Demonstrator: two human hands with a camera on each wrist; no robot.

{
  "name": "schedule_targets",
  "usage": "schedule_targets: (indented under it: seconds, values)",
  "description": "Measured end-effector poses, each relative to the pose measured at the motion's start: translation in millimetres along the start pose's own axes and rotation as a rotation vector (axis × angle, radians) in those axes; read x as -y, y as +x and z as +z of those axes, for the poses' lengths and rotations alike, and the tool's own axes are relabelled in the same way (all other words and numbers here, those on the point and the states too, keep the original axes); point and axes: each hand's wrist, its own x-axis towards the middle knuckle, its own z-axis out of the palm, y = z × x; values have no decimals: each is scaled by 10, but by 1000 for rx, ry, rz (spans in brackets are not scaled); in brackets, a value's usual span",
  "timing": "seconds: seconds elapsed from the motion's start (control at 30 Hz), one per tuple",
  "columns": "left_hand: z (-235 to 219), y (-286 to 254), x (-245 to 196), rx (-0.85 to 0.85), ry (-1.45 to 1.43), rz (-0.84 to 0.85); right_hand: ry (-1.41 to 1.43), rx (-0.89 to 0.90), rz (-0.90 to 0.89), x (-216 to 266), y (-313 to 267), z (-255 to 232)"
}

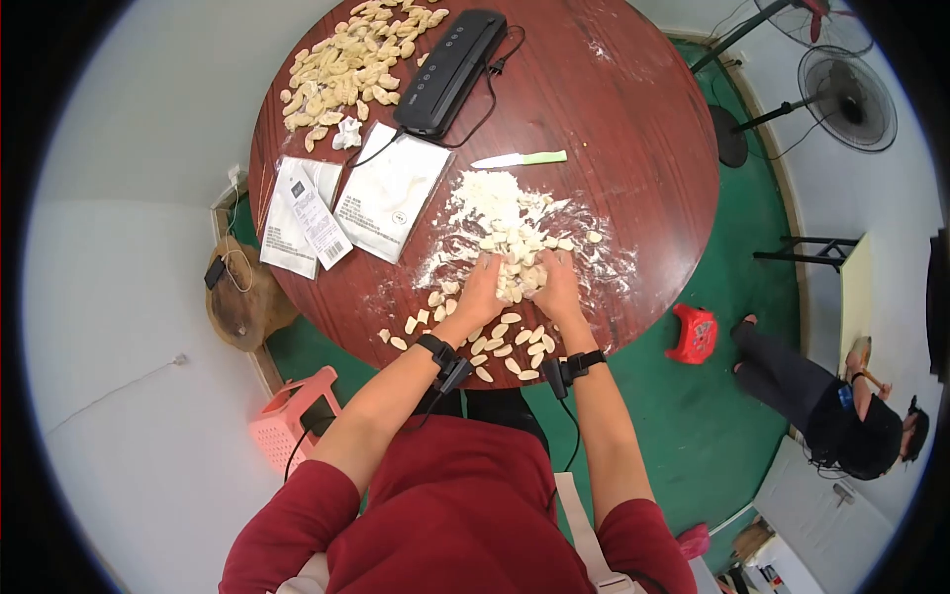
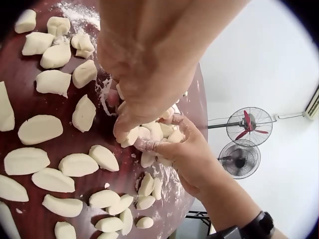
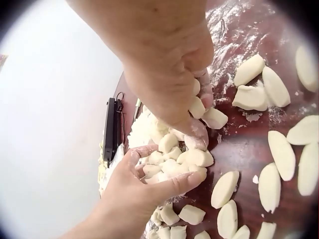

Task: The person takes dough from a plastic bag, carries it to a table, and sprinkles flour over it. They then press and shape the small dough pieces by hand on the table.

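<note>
Both hands are at a heap of pale cut dough pieces [image 1: 515, 267] on the floured part of the table. My left hand [image 1: 481, 285] curls round the heap from its left side; in the right wrist view its thumb and fingers spread about several pieces. From the other side my right hand [image 1: 559, 285] cups the heap, thumb and fingers round pieces in the left wrist view. Flour dusts the fingers [image 3: 194, 132]. A mound of loose flour [image 1: 492, 195] lies just beyond. Flat oval dough pieces [image 2: 42, 128] are scattered nearer the body.
A green-handled knife [image 1: 520, 158] lies past the flour. Further left are white packets [image 1: 391, 188], a black vacuum sealer [image 1: 450, 74] with its cord, and many shaped dough pieces [image 1: 346, 64]. A red stool [image 1: 695, 334] and another person [image 1: 861, 426] are to the right.
</note>
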Motion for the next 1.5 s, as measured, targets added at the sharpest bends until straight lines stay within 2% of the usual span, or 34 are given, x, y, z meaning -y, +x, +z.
schedule_targets:
  seconds: [0.03, 0.1, 0.23, 0.4, 0.47, 0.53, 0.6, 0.63, 0.67, 0.7, 0.77, 0.8, 0.83, 0.87, 0.9, 0.93, 0.97, 1.0, 1.07, 1.1, 1.17, 1.23, 1.3, 1.33, 1.4, 1.43, 1.47, 1.5]
  values:
    - [31, -8, 22, -5, -44, 4, -4, 7, -7, -19, 17, 11]
    - [23, 1, 23, -21, -87, 7, 172, 96, 2, -13, 75, 27]
    - [-15, 58, 68, 1, -110, 19, 227, 107, 19, 36, 102, 78]
    - [-128, 144, 86, -44, -132, 87, 167, -8, -158, 78, 220, 58]
    - [-172, 189, 69, -19, -120, 49, 195, -20, -117, 92, 303, 15]
    - [-219, 239, 97, -55, -108, 57, 92, -101, -137, 88, 428, -87]
    - [-324, 259, 133, -188, -124, 140, 50, -73, -127, 24, 513, -231]
    - [-371, 238, 132, -159, -166, 29, -24, -103, -81, -24, 538, -309]
    - [-353, 228, 195, -203, -54, -15, -100, -128, -33, -70, 535, -376]
    - [-408, 183, 178, -212, 48, -10, -104, -116, -25, -113, 503, -415]
    - [-471, 82, 106, -218, 147, -11, -365, -291, 198, -180, 464, -465]
    - [-463, 22, 88, -239, 228, -102, -367, -281, 197, -277, 440, -449]
    - [-472, -33, 58, -261, 310, -196, -289, -241, 237, -393, 415, -395]
    - [-482, -82, 32, -263, 311, -211, -210, -198, 275, -498, 391, -314]
    - [-501, -141, -21, -190, 299, -310, 32, -67, 332, -472, 378, -295]
    - [-501, -202, -41, -119, 288, -410, 34, -46, 328, -427, 343, -204]
    - [-390, -250, 78, -154, 331, -338, 23, -29, 221, -361, 286, -79]
    - [-310, -283, 147, -161, 248, -298, 15, -11, 115, -294, 212, 60]
    - [-180, -335, 179, -166, 272, -195, -4, -37, 98, 21, 70, 220]
    - [-159, -331, 179, -165, 188, -153, -2, -57, 80, 107, 26, 285]
    - [-161, -320, 198, -171, 83, -146, 26, -97, 57, 226, -6, 312]
    - [-205, -269, 265, -170, 11, -111, 132, -42, 46, 188, -4, 232]
    - [-298, -269, 322, -207, -263, -139, 295, 24, 51, 159, -30, 55]
    - [-346, -281, 355, -249, -278, -153, 289, 16, 55, 145, -77, -43]
    - [-566, -414, 422, -268, -218, -145, 125, -101, 83, 95, -199, -288]
    - [-648, -496, 500, -317, -108, -120, -47, -92, 77, -146, -303, -368]
    - [-721, -587, 624, -368, 4, -95, -53, -99, 79, -311, -445, -461]
    - [-781, -688, 820, -330, 79, -106, -169, -28, 145, -432, -615, -548]
